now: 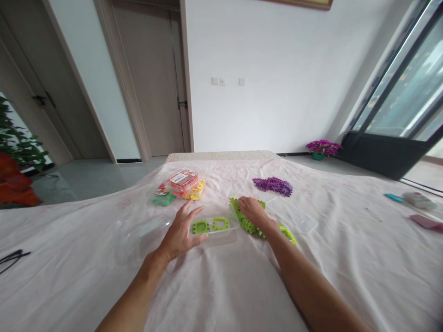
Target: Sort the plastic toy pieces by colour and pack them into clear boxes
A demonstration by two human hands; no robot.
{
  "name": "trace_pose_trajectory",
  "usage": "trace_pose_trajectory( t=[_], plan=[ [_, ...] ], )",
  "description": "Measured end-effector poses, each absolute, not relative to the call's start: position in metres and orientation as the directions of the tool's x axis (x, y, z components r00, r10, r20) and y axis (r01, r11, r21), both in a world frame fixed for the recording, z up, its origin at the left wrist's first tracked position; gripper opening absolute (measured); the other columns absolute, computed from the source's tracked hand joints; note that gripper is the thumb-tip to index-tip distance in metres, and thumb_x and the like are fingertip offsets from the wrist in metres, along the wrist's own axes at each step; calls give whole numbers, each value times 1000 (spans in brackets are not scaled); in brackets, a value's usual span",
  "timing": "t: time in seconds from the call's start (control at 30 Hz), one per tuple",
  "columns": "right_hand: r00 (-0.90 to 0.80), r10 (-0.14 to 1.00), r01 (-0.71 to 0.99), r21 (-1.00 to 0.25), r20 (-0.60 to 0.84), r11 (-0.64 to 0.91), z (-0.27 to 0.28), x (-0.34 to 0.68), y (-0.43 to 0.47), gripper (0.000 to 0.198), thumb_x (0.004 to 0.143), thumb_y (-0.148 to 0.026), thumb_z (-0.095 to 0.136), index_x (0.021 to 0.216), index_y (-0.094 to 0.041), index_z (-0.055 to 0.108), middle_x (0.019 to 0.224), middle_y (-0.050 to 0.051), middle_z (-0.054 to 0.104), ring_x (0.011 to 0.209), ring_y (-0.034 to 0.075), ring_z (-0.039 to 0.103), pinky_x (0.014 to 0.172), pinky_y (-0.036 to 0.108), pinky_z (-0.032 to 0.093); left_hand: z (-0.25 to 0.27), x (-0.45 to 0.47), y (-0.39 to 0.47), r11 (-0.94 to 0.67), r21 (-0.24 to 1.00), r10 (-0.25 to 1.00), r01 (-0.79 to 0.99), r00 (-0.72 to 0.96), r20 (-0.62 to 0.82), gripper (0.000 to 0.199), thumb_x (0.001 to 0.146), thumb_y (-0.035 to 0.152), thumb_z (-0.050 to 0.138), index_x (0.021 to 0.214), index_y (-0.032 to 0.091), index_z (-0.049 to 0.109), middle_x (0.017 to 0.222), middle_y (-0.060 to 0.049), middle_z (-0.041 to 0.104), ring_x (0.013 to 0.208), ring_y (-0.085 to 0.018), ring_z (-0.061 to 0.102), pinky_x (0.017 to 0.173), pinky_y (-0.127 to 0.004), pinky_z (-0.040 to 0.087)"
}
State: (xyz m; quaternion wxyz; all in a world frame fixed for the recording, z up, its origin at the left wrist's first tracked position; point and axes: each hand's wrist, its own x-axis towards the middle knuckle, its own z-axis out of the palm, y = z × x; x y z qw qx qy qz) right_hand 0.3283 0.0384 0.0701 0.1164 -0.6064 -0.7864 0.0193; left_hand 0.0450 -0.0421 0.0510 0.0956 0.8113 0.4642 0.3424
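My left hand (pixel 182 233) curves round the left end of a clear plastic container (pixel 221 238), thumb at the near edge and fingers at the far side. Inside lie two lime-green square toy pieces with notched edges, one filled (pixel 201 227) and one a hollow frame (pixel 220 224). Just right of the container, my right hand (pixel 254 213) is over a heap of similar green pieces (pixel 249 226), fingers curled down on a green piece (pixel 234 204) at its far left. The fingertips of the right hand are partly hidden.
Purple notched pieces (pixel 275 185) lie farther back. At the back left are clear boxes with red pieces (pixel 183 183), yellow pieces (pixel 197 191) and green pieces (pixel 163 199). Clear plastic (pixel 138 235) lies left, a clear lid (pixel 304 222) right. A pale cloth (pixel 221 286) covers the table.
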Motion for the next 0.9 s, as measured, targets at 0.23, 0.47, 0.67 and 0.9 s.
trace_pose_trajectory(
  t=[0.23,0.47,0.67,0.9],
  plan=[
    [-190,962,952,-203,198,230,65,333,42,38,92,-20,38,121,-20,64,103,8,72,97,21,63,79,26,37,56,53,-42,-516,420,834,747,326,446,73,78,57,64,140,24,45,150,-15,34,141,-35,28,112,-55,29],
    [-220,962,966,-103,159,238,69,332,37,40,88,-48,51,112,-22,70,107,11,69,104,26,55,85,32,38,50,57,-42,-525,436,824,731,306,478,67,79,56,63,136,23,48,145,-14,41,138,-34,32,111,-54,31],
    [-224,961,971,-54,161,235,68,327,30,40,81,-48,58,108,-21,71,104,13,68,104,29,53,85,35,37,48,56,-41,-529,432,821,730,311,480,68,79,56,63,135,22,48,143,-15,41,137,-33,33,112,-52,31],
    [-192,933,931,-242,305,272,97,326,26,40,87,-49,52,107,-19,70,99,10,70,98,25,58,87,33,38,46,56,-40,-548,444,806,709,305,507,70,78,55,65,137,23,45,143,-15,41,136,-33,33,111,-53,31]
  ],
)
